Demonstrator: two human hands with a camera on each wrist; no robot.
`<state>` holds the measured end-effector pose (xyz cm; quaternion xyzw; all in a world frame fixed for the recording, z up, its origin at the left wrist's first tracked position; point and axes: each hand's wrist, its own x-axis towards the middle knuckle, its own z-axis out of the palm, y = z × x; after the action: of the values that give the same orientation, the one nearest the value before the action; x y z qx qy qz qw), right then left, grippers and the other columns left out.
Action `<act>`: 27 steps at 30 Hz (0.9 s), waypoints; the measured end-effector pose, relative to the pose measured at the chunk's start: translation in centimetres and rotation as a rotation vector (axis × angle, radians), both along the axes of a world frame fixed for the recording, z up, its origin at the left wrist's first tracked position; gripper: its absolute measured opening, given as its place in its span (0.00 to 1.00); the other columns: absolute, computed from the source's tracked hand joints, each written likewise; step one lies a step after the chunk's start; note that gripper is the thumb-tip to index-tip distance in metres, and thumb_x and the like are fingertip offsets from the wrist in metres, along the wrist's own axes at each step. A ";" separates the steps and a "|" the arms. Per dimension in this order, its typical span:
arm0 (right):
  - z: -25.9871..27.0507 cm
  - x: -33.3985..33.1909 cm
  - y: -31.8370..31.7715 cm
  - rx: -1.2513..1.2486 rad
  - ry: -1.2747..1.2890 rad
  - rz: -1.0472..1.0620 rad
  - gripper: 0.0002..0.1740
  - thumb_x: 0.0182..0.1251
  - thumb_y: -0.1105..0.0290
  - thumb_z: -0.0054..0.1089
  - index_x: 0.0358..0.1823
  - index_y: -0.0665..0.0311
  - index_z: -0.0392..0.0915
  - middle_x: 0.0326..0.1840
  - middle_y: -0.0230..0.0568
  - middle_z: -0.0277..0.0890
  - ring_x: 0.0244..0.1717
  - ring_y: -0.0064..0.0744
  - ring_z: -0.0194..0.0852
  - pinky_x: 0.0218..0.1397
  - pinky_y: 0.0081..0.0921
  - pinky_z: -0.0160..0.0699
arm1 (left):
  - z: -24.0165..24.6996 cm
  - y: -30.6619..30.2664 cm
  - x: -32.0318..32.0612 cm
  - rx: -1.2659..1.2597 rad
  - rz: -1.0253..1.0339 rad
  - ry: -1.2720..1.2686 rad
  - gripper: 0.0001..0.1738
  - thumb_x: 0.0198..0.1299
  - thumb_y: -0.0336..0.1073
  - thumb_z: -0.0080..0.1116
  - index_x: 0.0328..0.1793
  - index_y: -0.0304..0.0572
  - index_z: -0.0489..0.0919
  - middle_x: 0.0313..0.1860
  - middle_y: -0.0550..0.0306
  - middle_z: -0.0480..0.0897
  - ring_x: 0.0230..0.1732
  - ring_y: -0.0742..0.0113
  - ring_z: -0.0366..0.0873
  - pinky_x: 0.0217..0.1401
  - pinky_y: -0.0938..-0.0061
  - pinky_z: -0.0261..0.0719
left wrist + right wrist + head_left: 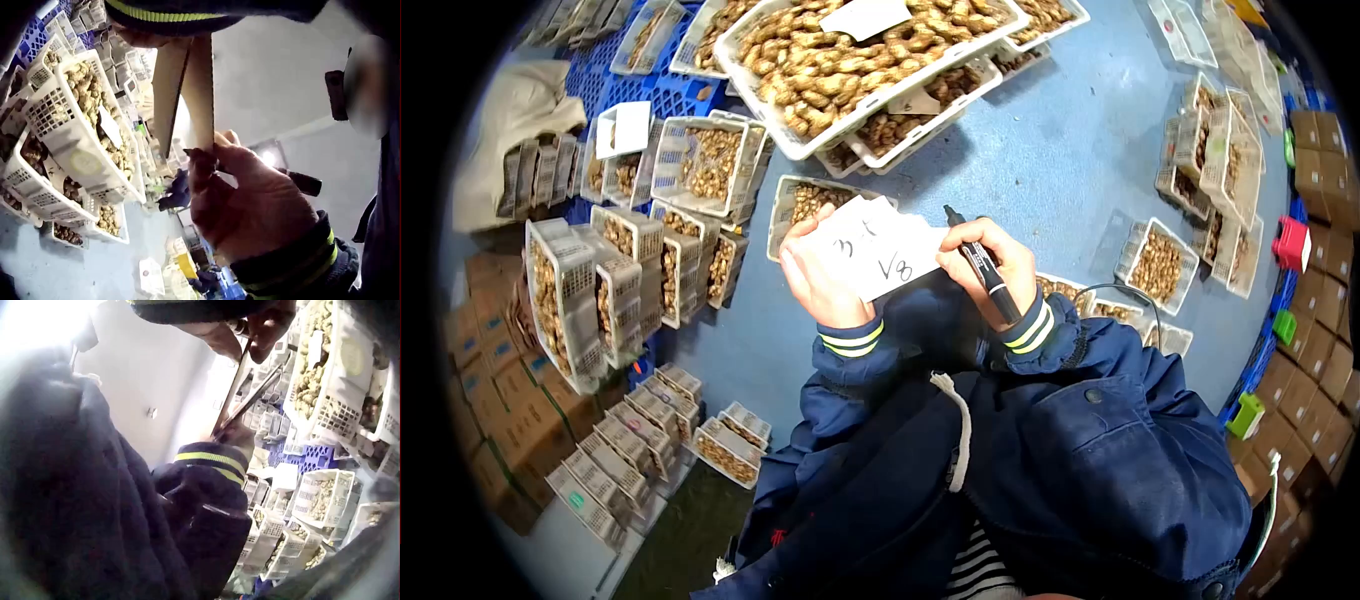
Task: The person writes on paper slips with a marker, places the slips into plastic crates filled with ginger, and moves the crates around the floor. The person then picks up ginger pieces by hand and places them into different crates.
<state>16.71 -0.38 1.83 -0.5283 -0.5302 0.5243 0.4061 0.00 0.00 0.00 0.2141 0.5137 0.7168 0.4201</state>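
In the head view my left hand (825, 285) grips a small stack of white paper cards (870, 240) in front of my chest. The top card bears black handwriting that looks like "3.f" and "V8". My right hand (1012, 262) holds a black marker pen (980, 262) in a writing grip at the cards' right edge. The left wrist view catches the cards (203, 94) nearly edge-on, spread apart, with the right hand (256, 200) close against their lower end and the marker's dark tip beside them. The right wrist view has the left hand (236, 434) at the cards' lower end.
Ahead stands a stack of white plastic crates (795, 145) full of knobbly golden-brown roots, a white card on top. A smaller crate (785, 205) sits beyond my left hand. More crates (700, 165) stand left on blue pallets, others right (1157, 265). Cardboard boxes (520, 420) line both sides.
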 end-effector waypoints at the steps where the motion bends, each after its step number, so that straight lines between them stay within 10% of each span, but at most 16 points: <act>1: 0.1 -0.3 -0.2 -0.076 0.086 -0.020 0.06 0.58 0.72 0.61 0.36 0.63 0.76 0.36 0.34 0.76 0.36 0.23 0.72 0.41 0.17 0.70 | 0.1 -0.1 -0.4 -0.030 -0.012 0.019 0.20 0.70 0.50 0.35 0.50 0.40 0.66 0.53 0.42 0.73 0.51 0.52 0.75 0.54 0.61 0.76; 14: -8.7 20.3 8.6 -0.095 0.472 -0.423 0.11 0.56 0.79 0.60 0.39 0.63 0.72 0.29 0.31 0.72 0.27 0.17 0.70 0.29 0.15 0.68 | -5.0 9.0 14.7 -0.326 -0.483 -0.043 0.18 0.69 0.47 0.40 0.49 0.39 0.69 0.48 0.46 0.76 0.45 0.60 0.77 0.48 0.67 0.76; 20: -21.7 33.0 17.0 -0.217 0.164 -0.475 0.06 0.60 0.78 0.52 0.39 0.65 0.72 0.27 0.35 0.75 0.27 0.20 0.73 0.32 0.18 0.74 | -7.8 11.1 20.4 -0.626 -0.600 0.002 0.18 0.68 0.46 0.41 0.44 0.37 0.71 0.42 0.44 0.80 0.38 0.63 0.77 0.45 0.72 0.75; 27: -39.3 28.4 25.7 -0.223 -0.284 -0.391 0.12 0.53 0.81 0.54 0.36 0.53 0.76 0.23 0.40 0.72 0.24 0.32 0.72 0.32 0.24 0.71 | -12.4 13.6 22.5 -0.920 -0.707 -0.092 0.19 0.69 0.46 0.39 0.45 0.35 0.71 0.43 0.41 0.80 0.40 0.59 0.78 0.47 0.66 0.76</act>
<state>45.08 25.37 -37.50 -0.7305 -0.4084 0.4119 0.3605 22.53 13.60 -12.44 0.1367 0.6506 0.2448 0.7057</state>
